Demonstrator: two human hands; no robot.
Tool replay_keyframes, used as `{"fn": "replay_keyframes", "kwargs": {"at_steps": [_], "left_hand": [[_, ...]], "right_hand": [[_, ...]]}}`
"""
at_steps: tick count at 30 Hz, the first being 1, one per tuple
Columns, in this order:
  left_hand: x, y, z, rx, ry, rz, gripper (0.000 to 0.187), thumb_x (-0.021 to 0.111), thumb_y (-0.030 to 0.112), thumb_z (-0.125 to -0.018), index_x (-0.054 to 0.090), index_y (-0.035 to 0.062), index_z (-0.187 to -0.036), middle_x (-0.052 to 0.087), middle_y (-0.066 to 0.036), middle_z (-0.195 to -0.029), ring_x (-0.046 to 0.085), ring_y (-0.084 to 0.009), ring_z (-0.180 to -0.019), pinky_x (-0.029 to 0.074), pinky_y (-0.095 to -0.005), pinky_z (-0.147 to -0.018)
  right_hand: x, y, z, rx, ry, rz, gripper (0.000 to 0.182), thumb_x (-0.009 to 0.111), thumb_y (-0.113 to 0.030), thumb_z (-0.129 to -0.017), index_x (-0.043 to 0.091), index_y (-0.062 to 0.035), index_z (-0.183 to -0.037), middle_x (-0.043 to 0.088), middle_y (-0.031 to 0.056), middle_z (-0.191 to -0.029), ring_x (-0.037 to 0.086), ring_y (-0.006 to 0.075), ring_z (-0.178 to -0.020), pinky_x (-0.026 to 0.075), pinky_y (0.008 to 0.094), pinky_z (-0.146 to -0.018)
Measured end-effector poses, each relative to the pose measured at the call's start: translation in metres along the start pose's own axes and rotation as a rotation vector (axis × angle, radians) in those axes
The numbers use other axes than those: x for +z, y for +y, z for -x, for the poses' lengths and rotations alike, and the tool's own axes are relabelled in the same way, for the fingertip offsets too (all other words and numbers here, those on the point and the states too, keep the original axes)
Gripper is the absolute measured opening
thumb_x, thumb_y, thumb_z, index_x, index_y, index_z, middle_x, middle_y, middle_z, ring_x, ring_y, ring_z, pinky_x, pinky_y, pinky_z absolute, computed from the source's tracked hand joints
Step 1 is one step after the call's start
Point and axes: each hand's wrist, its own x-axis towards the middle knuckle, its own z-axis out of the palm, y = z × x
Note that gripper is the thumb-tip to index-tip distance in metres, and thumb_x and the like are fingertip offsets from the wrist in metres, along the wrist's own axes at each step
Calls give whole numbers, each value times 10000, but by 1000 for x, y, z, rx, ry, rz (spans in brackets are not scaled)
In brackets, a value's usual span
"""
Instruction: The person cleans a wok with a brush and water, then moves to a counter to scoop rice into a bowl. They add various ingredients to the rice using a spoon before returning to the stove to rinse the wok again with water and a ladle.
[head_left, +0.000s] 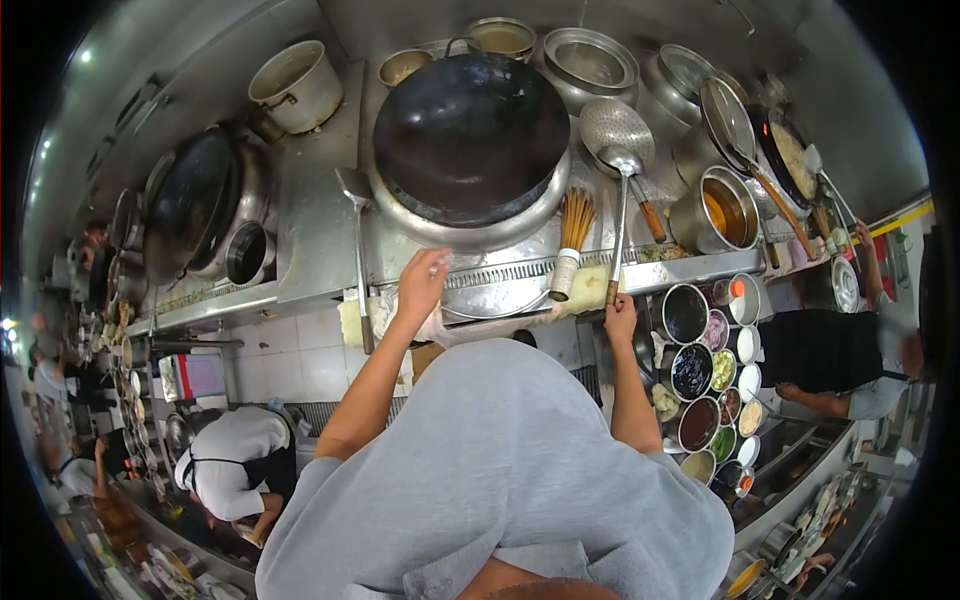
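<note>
A large dark wok (472, 138) rests on the round steel burner ring (470, 237) in front of me. My left hand (423, 280) is just below the ring's left front, its fingers apart and nothing in them. My right hand (620, 318) is closed around the lower handle of a long steel ladle (622, 165), whose bowl lies over a perforated skimmer (615, 130). Left of that ladle lies a bamboo brush (573, 235) with a wrapped handle. A long-handled spatula (360, 225) lies left of the wok.
Steel pots (590, 62) line the back. A pot of orange liquid (722, 208) stands at the right, above several bowls of sauces and chopped ingredients (692, 372). A co-worker (845, 350) stands at the right; another person (235, 455) bends at the lower left.
</note>
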Motion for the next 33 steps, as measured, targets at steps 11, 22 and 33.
{"fn": "replay_keyframes", "kwargs": {"at_steps": [11, 22, 33], "left_hand": [[29, 32, -47, 321, -57, -431, 734, 763, 209, -767, 454, 12, -1403, 489, -177, -1374, 421, -354, -1330, 429, -451, -1026], [39, 48, -35, 378, -17, -452, 746, 736, 209, -808, 408, 53, -1459, 384, -192, -1505, 338, -369, -1404, 331, -524, -1100], [36, 40, -42, 399, -148, -482, 733, 708, 190, -839, 380, 79, -1485, 342, -147, -1548, 300, -340, -1441, 318, -566, -1124]], "right_hand": [[6, 18, -15, 48, -61, 24, 510, 622, -97, -872, 464, -60, -1355, 623, 99, -932, 650, 183, -702, 572, 333, -518], [-25, 5, 34, 273, -160, -135, 554, 631, -101, -900, 419, -129, -1411, 607, 76, -927, 645, 168, -662, 573, 348, -495], [-20, 74, 112, 452, -522, 50, 506, 656, -157, -895, 435, -105, -1347, 611, 99, -903, 622, 193, -628, 568, 392, -508]]}}
